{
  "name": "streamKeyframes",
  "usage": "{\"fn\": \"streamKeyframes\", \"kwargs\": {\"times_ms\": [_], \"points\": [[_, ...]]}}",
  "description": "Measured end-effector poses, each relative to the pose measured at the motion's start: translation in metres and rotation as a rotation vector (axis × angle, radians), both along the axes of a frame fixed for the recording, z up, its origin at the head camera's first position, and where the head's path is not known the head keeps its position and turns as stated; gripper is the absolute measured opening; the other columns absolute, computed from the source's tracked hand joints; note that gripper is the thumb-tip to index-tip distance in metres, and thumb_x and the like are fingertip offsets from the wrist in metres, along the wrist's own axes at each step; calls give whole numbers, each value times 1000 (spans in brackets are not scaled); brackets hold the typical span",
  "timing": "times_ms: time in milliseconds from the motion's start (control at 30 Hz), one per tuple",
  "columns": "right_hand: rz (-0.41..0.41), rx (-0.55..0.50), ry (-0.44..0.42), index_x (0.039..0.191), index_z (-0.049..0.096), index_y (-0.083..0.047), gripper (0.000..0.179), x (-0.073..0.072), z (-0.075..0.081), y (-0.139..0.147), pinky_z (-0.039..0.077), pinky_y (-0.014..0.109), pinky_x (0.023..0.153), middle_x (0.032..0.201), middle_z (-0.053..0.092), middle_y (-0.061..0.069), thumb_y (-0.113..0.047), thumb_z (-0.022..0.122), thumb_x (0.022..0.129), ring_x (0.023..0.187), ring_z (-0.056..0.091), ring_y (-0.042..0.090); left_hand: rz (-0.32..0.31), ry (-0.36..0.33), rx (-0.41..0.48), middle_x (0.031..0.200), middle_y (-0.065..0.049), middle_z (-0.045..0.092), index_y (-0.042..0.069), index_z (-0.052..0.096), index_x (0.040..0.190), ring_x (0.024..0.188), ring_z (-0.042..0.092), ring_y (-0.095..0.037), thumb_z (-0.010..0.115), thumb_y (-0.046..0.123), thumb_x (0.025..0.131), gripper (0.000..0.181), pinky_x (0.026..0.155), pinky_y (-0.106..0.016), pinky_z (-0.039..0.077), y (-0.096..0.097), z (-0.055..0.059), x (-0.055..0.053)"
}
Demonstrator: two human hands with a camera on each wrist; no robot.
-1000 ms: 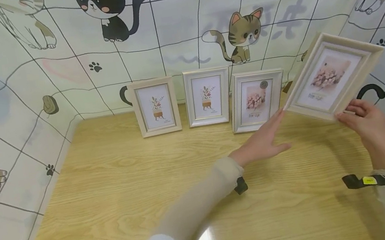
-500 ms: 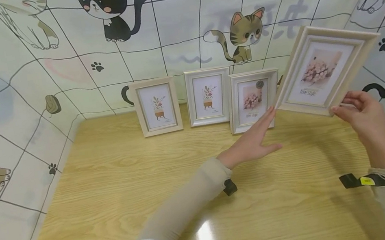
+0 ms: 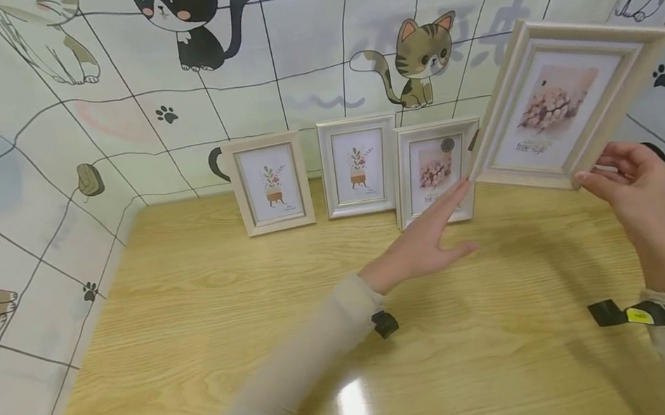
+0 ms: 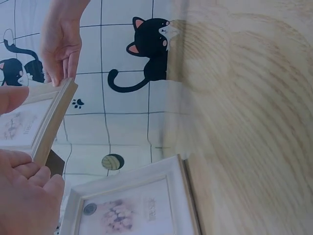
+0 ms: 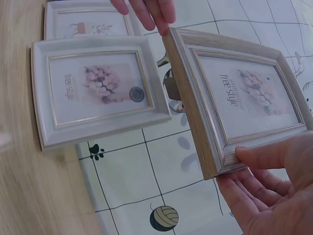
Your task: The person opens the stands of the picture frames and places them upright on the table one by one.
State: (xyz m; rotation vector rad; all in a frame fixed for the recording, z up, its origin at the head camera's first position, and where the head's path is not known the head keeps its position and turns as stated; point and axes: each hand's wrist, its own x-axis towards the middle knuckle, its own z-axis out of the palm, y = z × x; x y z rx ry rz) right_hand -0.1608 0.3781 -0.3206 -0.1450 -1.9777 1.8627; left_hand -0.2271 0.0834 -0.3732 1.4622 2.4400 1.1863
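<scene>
A beige picture frame [image 3: 569, 103] with a pink flower print hangs tilted above the table's right side. My right hand [image 3: 645, 206] pinches its lower right corner; in the right wrist view the thumb [image 5: 261, 154] lies on the front and the fingers behind. My left hand [image 3: 417, 245] has its fingers straight, with the tips at the frame's lower left corner and the thumb spread away. Behind those fingers stands a white picture frame [image 3: 401, 176] with a similar flower print and a round dark sticker, partly covered by the hand in the head view.
A white frame [image 3: 329, 165] and a beige frame [image 3: 236, 185], both with potted plant prints, stand to the left along the back wall. The wooden table [image 3: 196, 326] stretches in front. Cat-printed sheeting [image 3: 309, 40] covers the walls behind and at the sides.
The beige frame in my right hand has risen and turned a little more upright. My left hand has drifted left and slightly up, staying at the frame's lower corner. The white flower frame has shifted slightly left.
</scene>
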Motion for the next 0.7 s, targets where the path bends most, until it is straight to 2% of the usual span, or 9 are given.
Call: {"fn": "streamKeyframes", "kwargs": {"times_ms": [167, 367, 533, 700], "points": [[-1, 9, 1, 117, 61, -18, 38, -1, 4, -10, 53, 3, 71, 100, 69, -17, 3, 72, 87, 87, 69, -10, 30, -18, 64, 169, 4, 12, 17, 16, 161, 155, 15, -13, 64, 31, 97, 81, 126, -25, 16, -17, 6, 1], [25, 90, -42, 121, 59, -21, 40, -1, 8, -21, 51, 1, 72, 103, 68, -22, -3, 73, 88, 90, 67, -12, 52, 16, 206, 159, -1, 40, 13, 41, 153, 147, 38, -14, 63, 18, 98, 59, 122, -21, 29, -37, 12, -2], [111, 42, -46, 119, 57, -20, 39, -5, 9, -31, 52, 3, 72, 102, 69, -19, 0, 71, 88, 89, 67, -9, 87, 14, 325, 146, -5, 57, 11, 56, 142, 139, 50, -13, 60, 15, 100, 42, 116, -20, 38, -54, 19, -8], [229, -20, -2, 116, 58, -16, 37, -12, 5, -45, 54, 5, 73, 100, 69, -14, 6, 68, 89, 88, 68, -5, 126, 47, 441, 146, -11, 56, 3, 56, 139, 139, 50, -19, 58, 8, 99, 40, 115, -22, 41, -68, 23, -16]]}}
